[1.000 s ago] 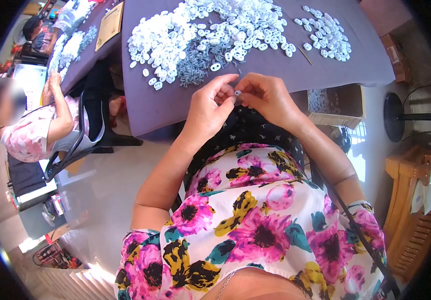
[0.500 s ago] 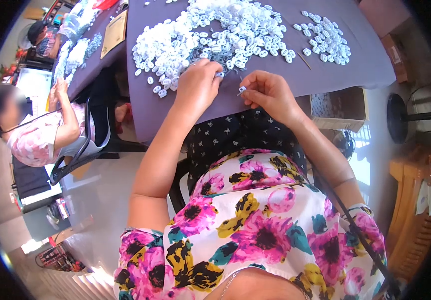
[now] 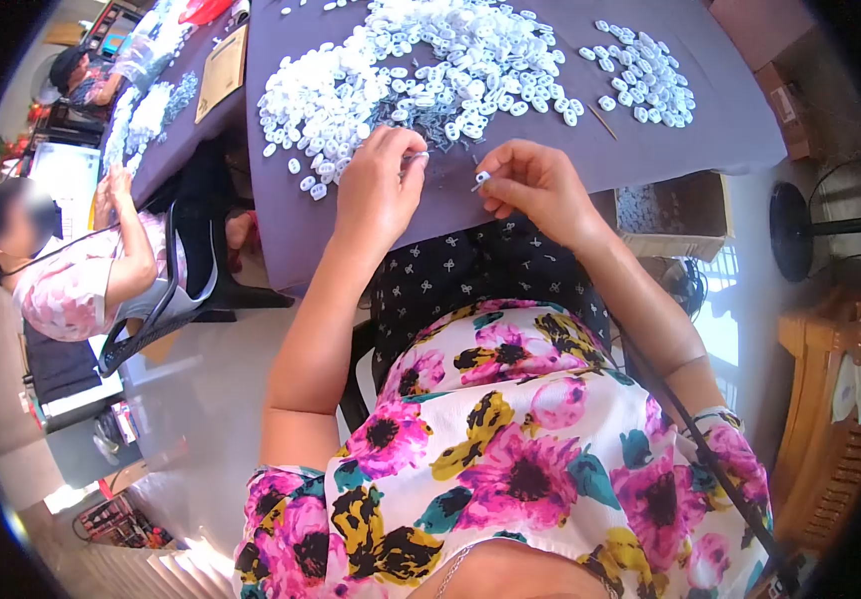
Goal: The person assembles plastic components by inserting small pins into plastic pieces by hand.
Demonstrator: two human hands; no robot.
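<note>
My right hand [image 3: 535, 190] pinches a small white oval plastic piece [image 3: 481, 180] with dark holes, close above the table's near edge. My left hand [image 3: 381, 190] has its thumb and fingers drawn together beside the piles; a pale speck shows at its fingertips, too small to name. Just beyond my left hand lies a heap of thin grey plastic pieces [image 3: 429, 118]. Around that heap spreads a large pile of white oval pieces [image 3: 321, 100], each with dark holes.
A smaller group of white ovals [image 3: 647, 80] lies to the right on the purple-grey tablecloth [image 3: 670, 155]. A thin brown stick [image 3: 602, 121] lies between the piles. Below the table's right edge stands a cardboard box [image 3: 675, 245]. Another person [image 3: 101, 250] sits at a table to the left.
My left hand has drawn back slightly to the left from the grey heap. My right hand stays nearly in place with the white piece. The whole view has shifted a little.
</note>
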